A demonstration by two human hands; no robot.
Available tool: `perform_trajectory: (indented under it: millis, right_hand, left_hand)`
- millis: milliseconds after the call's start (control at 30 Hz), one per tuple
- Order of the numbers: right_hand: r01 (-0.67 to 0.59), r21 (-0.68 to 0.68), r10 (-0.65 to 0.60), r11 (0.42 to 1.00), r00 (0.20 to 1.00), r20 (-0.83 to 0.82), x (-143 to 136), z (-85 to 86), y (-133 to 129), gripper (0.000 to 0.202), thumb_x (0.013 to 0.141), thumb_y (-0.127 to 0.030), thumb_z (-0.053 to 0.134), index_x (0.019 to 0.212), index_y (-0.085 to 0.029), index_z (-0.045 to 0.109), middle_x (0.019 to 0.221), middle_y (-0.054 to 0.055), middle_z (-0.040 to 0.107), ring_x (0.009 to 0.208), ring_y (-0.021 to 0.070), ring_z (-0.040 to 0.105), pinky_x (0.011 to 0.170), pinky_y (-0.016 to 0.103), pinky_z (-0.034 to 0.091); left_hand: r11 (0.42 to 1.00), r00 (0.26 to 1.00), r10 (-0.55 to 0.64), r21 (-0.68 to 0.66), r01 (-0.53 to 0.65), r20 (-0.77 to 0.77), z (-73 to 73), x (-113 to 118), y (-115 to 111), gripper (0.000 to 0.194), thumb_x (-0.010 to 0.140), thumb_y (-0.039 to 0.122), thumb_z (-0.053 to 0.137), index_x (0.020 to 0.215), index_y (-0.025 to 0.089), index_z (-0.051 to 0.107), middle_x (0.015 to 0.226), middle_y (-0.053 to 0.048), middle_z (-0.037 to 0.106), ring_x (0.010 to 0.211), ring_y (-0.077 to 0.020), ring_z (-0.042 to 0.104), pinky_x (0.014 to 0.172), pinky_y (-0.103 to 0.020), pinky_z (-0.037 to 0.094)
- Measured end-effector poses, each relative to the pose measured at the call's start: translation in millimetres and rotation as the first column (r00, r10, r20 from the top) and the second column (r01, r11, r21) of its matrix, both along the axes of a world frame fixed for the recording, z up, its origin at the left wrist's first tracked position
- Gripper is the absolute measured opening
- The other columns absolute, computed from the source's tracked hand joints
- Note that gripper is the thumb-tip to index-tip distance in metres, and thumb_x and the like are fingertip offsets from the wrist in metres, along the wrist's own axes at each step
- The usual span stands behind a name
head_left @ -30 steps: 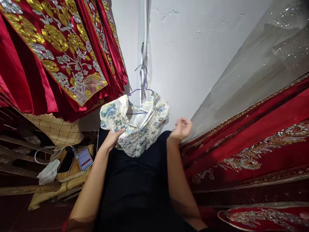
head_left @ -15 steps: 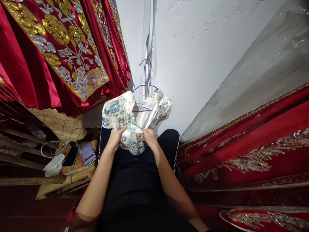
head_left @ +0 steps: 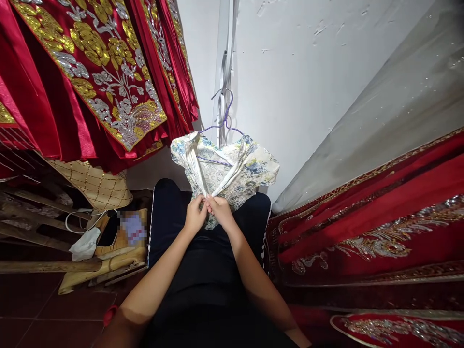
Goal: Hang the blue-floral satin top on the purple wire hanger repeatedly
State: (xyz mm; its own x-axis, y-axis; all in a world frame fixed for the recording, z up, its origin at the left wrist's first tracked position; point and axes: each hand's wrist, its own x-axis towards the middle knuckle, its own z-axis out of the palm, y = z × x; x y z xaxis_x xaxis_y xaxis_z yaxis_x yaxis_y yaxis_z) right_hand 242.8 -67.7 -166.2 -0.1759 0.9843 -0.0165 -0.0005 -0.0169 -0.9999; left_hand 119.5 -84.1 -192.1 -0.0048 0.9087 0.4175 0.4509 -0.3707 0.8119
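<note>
A white floral shirt [head_left: 261, 166] with blue and yellow flowers hangs on a purple wire hanger [head_left: 227, 110] in front of me. Its lower part lies over my lap. Both front edges are drawn together into a V at the middle. My left hand [head_left: 196, 212] pinches the left edge, and my right hand [head_left: 220, 211] pinches the right edge close beside it. The fingertips of the two hands meet or nearly meet. Whatever small part of the cloth lies between them is hidden.
Red garments with gold and silver embroidery [head_left: 119, 72] hang at the upper left. Below them a wooden bench [head_left: 119, 258] bears a dark phone [head_left: 108, 231], a white cable and a white crumpled item. A white wall [head_left: 290, 87] stands ahead. Red beaded garments [head_left: 362, 241] and plastic sheeting fill the right.
My hands have come together at the middle, the left one moving right. The shirt has shifted right and opened out, so both front edges and the inside of its back now show.
</note>
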Motion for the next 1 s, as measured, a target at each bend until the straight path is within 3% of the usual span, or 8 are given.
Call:
perform_trajectory:
  millis: [100,200,500,567,667,767,900,1000]
  right_hand:
    - [-0.134,-0.162,0.114,0.978,0.985,-0.128,13,11.9,-2,0.041,0.079,-0.057,0.066,0.067,-0.018,0.061,0.057,0.000,0.056,0.046,0.0094,0.040,0.044,0.025,0.026]
    - [-0.101,-0.217,0.053,0.971,0.975,-0.216,23,33.2,6,0.038,0.073,-0.051,0.074,0.066,-0.017,0.059,0.053,0.000,0.055,0.041,0.0071,0.036,0.039,0.023,0.018]
    - [0.188,0.094,-0.145,0.978,0.928,-0.342,22,158.7,54,0.024,0.084,-0.031,0.069,0.068,-0.017,0.057,0.055,-0.001,0.056,0.041,0.0034,0.041,0.036,0.017,0.025]
    - [0.231,0.147,-0.169,0.962,0.923,-0.345,19,172.7,55,0.027,0.088,-0.034,0.065,0.069,-0.018,0.054,0.055,-0.002,0.054,0.041,0.0034,0.041,0.037,0.017,0.027]
    - [0.216,0.218,-0.139,0.952,0.937,-0.322,18,174.6,49,0.031,0.090,-0.042,0.063,0.071,-0.019,0.054,0.056,-0.003,0.054,0.043,0.0041,0.043,0.039,0.017,0.030]
    - [0.130,0.276,-0.048,0.952,0.957,-0.286,19,167.2,39,0.033,0.090,-0.044,0.064,0.070,-0.019,0.057,0.057,-0.002,0.056,0.044,0.0048,0.044,0.040,0.017,0.032]
    - [0.066,0.345,0.003,0.936,0.981,-0.194,19,167.9,25,0.036,0.092,-0.044,0.061,0.066,-0.019,0.058,0.056,-0.001,0.057,0.045,0.0058,0.045,0.045,0.018,0.036]
    - [0.055,0.388,0.000,0.920,0.990,-0.141,17,171.8,23,0.038,0.092,-0.047,0.060,0.067,-0.019,0.059,0.056,-0.001,0.056,0.046,0.0066,0.045,0.047,0.019,0.037]
  left_hand:
    - [1.000,1.000,-0.004,0.003,0.004,-0.018,4.2,0,-3,0.007,0.090,0.023,0.050,0.088,0.022,0.057,0.086,-0.004,0.066,0.085,-0.0206,0.062,0.079,-0.030,0.046]
    - [0.999,0.995,-0.038,0.016,0.040,-0.087,4.3,6,-6,0.010,0.093,0.027,0.049,0.088,0.023,0.056,0.086,-0.005,0.064,0.083,-0.0206,0.061,0.078,-0.031,0.044]
    - [0.992,0.966,-0.122,-0.003,0.125,-0.228,6.0,29,8,0.010,0.094,0.024,0.047,0.084,0.024,0.051,0.074,-0.002,0.054,0.067,-0.0185,0.051,0.065,-0.029,0.038]
    - [0.988,0.960,-0.150,-0.017,0.151,-0.235,3.3,28,7,0.011,0.092,0.022,0.049,0.082,0.023,0.050,0.072,-0.001,0.053,0.066,-0.0185,0.050,0.064,-0.030,0.037]
    - [0.983,0.963,-0.182,-0.040,0.177,-0.198,4.8,22,3,0.012,0.093,0.024,0.051,0.081,0.023,0.051,0.070,-0.001,0.054,0.065,-0.0181,0.052,0.063,-0.030,0.039]
    - [0.983,0.983,-0.182,0.027,0.183,-0.025,33.2,15,3,0.009,0.095,0.028,0.053,0.100,0.022,0.058,0.086,-0.004,0.064,0.076,-0.0185,0.059,0.072,-0.030,0.046]
    - [0.954,0.971,-0.133,0.292,0.072,0.197,113.5,9,18,0.038,0.099,0.031,0.051,0.136,0.024,0.049,0.103,-0.006,0.065,0.092,-0.0186,0.062,0.084,-0.031,0.048]
    - [0.926,0.982,-0.146,0.367,0.093,0.118,167.3,7,35,0.030,0.099,0.033,0.053,0.127,0.023,0.059,0.100,-0.005,0.066,0.086,-0.0170,0.062,0.081,-0.029,0.047]
